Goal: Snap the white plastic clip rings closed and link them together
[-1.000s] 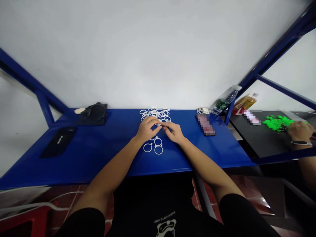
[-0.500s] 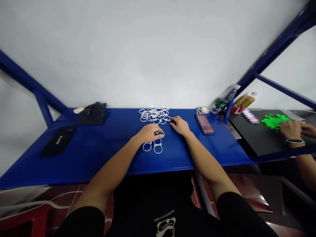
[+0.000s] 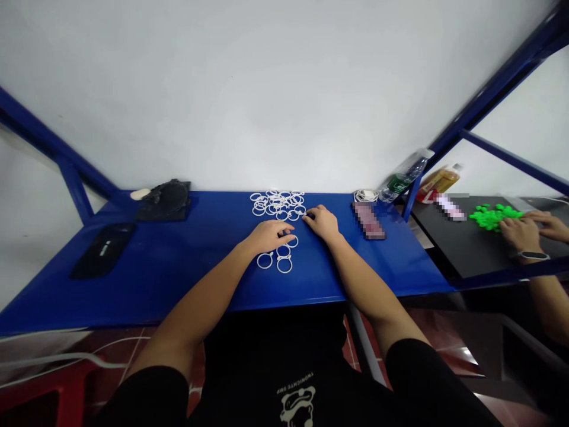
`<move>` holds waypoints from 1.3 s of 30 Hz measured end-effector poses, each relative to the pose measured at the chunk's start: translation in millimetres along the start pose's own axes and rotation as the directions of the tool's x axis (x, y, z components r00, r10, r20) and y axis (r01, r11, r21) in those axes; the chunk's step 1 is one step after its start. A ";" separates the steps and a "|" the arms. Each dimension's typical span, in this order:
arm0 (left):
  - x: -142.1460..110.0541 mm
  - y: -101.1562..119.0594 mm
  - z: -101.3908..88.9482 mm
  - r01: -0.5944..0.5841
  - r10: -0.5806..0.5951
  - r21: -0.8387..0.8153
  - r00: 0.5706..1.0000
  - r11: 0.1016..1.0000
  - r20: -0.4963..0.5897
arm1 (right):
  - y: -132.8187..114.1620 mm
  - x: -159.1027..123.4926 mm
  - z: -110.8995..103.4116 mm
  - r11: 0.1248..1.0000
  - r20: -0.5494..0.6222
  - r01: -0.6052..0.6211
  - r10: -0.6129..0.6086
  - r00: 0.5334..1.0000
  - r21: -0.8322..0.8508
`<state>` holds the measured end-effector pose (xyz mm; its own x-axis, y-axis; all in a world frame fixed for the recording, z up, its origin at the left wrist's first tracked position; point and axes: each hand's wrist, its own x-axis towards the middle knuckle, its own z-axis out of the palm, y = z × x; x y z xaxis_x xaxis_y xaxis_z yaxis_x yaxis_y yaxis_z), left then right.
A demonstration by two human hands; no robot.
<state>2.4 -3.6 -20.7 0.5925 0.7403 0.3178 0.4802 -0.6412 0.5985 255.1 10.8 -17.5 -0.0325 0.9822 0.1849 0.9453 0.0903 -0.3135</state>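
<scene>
Going off the ring pile, which sits at the back of the blue table: black bag is well left of it. Left hand is on its near side, thumb and fingers curved at the rearmost of the loose rings; can't tell from here if it's pinching. I'd go low and light there, so neighbours don't get dragged. Right hand is at the pile's right edge, fingertips by the outermost ring; contact hidden, can't tell if closed on it. I'd work edge ones first, thumb and index only, sliding sideways before lifting; the middle looks likely to snag. Plastic bottle is farther right. Look: thin white hoops, small nubs on some. Near side of the pile, one sits alone leftmost, others bunch in a short column; the pile overlaps, too jumbled to count.
</scene>
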 end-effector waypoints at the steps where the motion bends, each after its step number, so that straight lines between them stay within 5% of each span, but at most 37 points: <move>1: 0.2 -0.6 0.0 -0.002 0.002 0.009 1.000 1.000 -0.003 | -1.0 0.6 0.6 1.000 0.003 0.001 -0.001 1.000 -0.005; 6: 0.6 -2.8 -0.9 -0.029 0.029 0.041 1.000 0.999 -0.002 | 8.3 2.7 -6.2 0.998 -0.060 -0.056 0.057 0.997 0.019; 11: 1.8 -4.3 -2.5 -0.049 0.048 0.073 0.999 0.996 0.006 | 25.3 1.4 -18.5 0.976 -0.266 -0.103 0.153 0.952 0.193; 16: 2.6 6.5 -8.3 -0.106 0.122 0.092 0.975 0.990 -0.184 | 4.6 -13.0 -14.1 0.921 -0.249 0.211 -0.132 0.960 0.328; 21: 3.4 18.1 -10.4 -0.177 0.211 0.133 0.926 0.975 -0.313 | -23.8 -27.2 -6.8 0.847 -0.185 0.408 -0.365 0.912 0.341; 33: 6.0 2.7 -0.4 -0.093 0.049 -0.119 0.945 0.989 -0.324 | -36.8 -36.4 -4.3 0.774 -0.208 0.442 -0.390 0.897 0.454; 39: 5.7 0.3 -5.2 -0.077 0.030 -0.166 0.963 0.983 -0.269 | -37.6 -33.6 0.7 0.635 -0.248 0.491 -0.436 0.865 0.596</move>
<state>2.6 1.4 -15.0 0.4109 0.7475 0.5219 0.3186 -0.6541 0.6860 220.4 -25.5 -12.6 -0.3594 0.7697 0.5277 0.3907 0.6376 -0.6639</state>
